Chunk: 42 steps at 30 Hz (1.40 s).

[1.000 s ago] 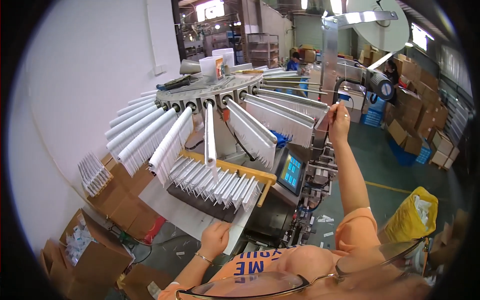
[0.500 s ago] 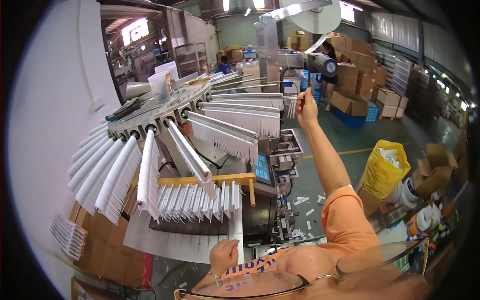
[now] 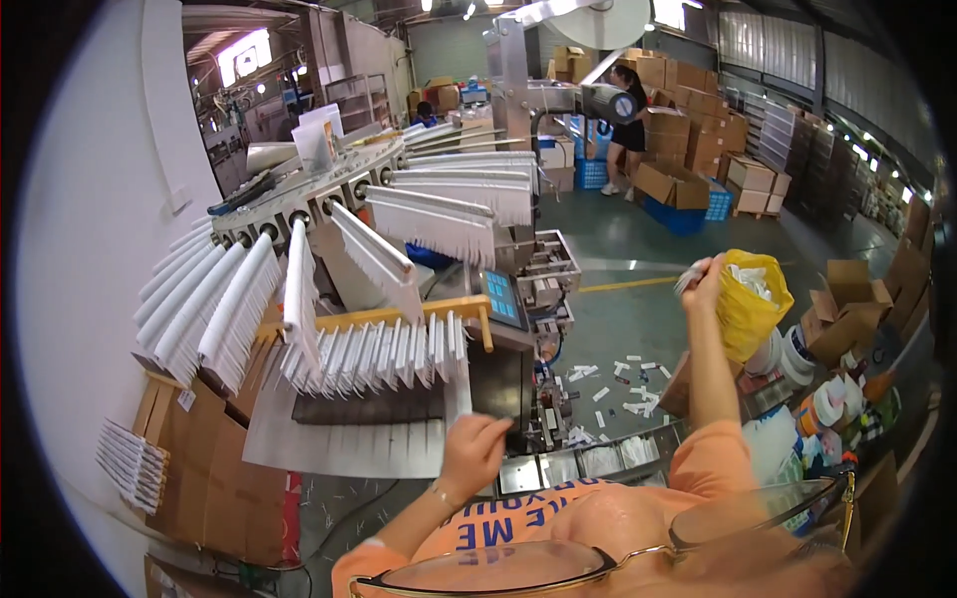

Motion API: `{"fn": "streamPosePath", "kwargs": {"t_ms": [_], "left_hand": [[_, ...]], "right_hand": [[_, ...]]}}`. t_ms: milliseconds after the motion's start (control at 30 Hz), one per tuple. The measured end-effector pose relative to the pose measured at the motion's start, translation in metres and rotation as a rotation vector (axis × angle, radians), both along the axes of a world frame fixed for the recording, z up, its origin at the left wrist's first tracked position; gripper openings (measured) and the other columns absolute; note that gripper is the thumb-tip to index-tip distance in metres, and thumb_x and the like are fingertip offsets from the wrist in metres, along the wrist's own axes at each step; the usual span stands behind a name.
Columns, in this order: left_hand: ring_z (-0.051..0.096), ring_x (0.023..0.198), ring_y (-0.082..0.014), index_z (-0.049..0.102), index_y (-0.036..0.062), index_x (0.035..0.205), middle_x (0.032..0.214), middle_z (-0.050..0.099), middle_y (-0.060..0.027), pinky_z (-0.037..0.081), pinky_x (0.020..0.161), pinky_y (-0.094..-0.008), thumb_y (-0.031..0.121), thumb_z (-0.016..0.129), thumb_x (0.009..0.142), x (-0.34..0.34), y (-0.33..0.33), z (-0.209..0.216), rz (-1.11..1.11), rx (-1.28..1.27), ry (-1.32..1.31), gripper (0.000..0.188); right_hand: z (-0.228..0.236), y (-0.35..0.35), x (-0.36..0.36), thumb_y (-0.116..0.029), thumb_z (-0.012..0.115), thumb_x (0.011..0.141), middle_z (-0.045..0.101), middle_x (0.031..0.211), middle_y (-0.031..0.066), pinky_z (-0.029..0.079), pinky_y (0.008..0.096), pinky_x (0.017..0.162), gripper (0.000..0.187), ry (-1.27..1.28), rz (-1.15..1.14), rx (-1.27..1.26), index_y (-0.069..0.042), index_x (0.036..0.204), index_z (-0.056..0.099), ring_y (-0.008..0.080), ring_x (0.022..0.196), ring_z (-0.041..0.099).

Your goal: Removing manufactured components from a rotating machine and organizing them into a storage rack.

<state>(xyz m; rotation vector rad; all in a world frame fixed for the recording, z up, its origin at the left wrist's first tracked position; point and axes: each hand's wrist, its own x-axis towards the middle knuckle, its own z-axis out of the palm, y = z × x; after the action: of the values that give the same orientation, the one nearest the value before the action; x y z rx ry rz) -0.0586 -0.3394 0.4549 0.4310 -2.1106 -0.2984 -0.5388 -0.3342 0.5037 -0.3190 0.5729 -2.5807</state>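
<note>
My right hand is stretched out at the right, in front of a yellow bag with white scraps in it. Its fingers are closed on a small bunch of whitish strips. My left hand is closed near the front of the machine; whatever it may hold is hidden. Left of it, a wooden bar stands above a row of hanging white strips. Beyond, a round rotary rack carries several rods hung with white fringe-like strips.
A touch screen and metal mechanisms stand right of the rack. White scraps litter the floor. Cardboard boxes and tubs stand at the right. A person is at the back; another sits farther left.
My right hand has moved from the rod end down and right to the yellow bag, with whitish strips in it. My left hand has risen slightly and shifted right. The view has turned somewhat.
</note>
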Motion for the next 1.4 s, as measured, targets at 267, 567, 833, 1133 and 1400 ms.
{"fn": "streamPosePath", "kwargs": {"t_ms": [267,567,833,1133,1400], "left_hand": [[0.052,0.068,-0.0145,0.032,0.0086,0.131,0.083,0.053,-0.0068,0.043,0.061,-0.0258,0.004,0.049,0.082,-0.097,0.032,0.01,-0.504,0.696,-0.312,0.052],[0.06,0.085,-0.0233,0.018,0.0071,0.137,0.097,0.057,-0.0162,0.051,0.072,-0.033,0.004,0.045,0.088,-0.061,0.037,0.022,-0.956,1.73,0.196,0.056],[0.055,0.102,-0.0249,0.024,0.0062,0.133,0.117,0.05,-0.0182,0.046,0.083,-0.0338,0.009,0.046,0.089,0.068,-0.011,0.044,-1.132,1.63,0.15,0.049],[0.061,0.08,-0.0145,0.053,0.0009,0.108,0.084,0.062,-0.0077,0.049,0.068,-0.0258,0.014,0.051,0.088,0.324,-0.18,0.02,-0.792,1.398,-0.555,0.024],[0.04,0.049,-0.0089,0.051,0.0085,0.109,0.067,0.049,-0.0007,0.032,0.046,-0.0221,0.033,0.05,0.088,0.288,-0.283,-0.018,-0.752,1.367,0.334,0.032]], "right_hand": [[-0.059,0.102,0.176,-0.049,0.037,0.09,0.043,0.056,0.0008,0.028,0.0213,0.043,0.045,0.544,0.286,0.337,-0.008,0.076,0.048,0.0091,0.045,0.037],[-0.07,0.196,0.306,-0.005,0.059,0.071,0.053,0.074,0.0099,0.045,0.0309,0.058,0.03,1.532,-0.004,0.557,-0.005,0.101,0.053,0.0242,0.066,0.056],[-0.049,0.144,0.451,0.004,0.057,0.069,0.053,0.076,0.0132,0.041,0.0325,0.056,0.017,1.529,-0.405,0.508,-0.004,0.084,0.054,0.0274,0.064,0.051],[-0.026,0.087,0.636,-0.008,0.052,0.082,0.059,0.068,0.0121,0.045,0.0283,0.051,0.013,1.321,-0.269,0.363,0.0,0.09,0.059,0.0196,0.054,0.056],[0.023,0.079,0.733,-0.014,0.049,0.085,0.056,0.058,0.0076,0.04,0.0259,0.045,0.02,1.618,-0.485,0.687,-0.001,0.099,0.056,0.0178,0.048,0.051]]}}
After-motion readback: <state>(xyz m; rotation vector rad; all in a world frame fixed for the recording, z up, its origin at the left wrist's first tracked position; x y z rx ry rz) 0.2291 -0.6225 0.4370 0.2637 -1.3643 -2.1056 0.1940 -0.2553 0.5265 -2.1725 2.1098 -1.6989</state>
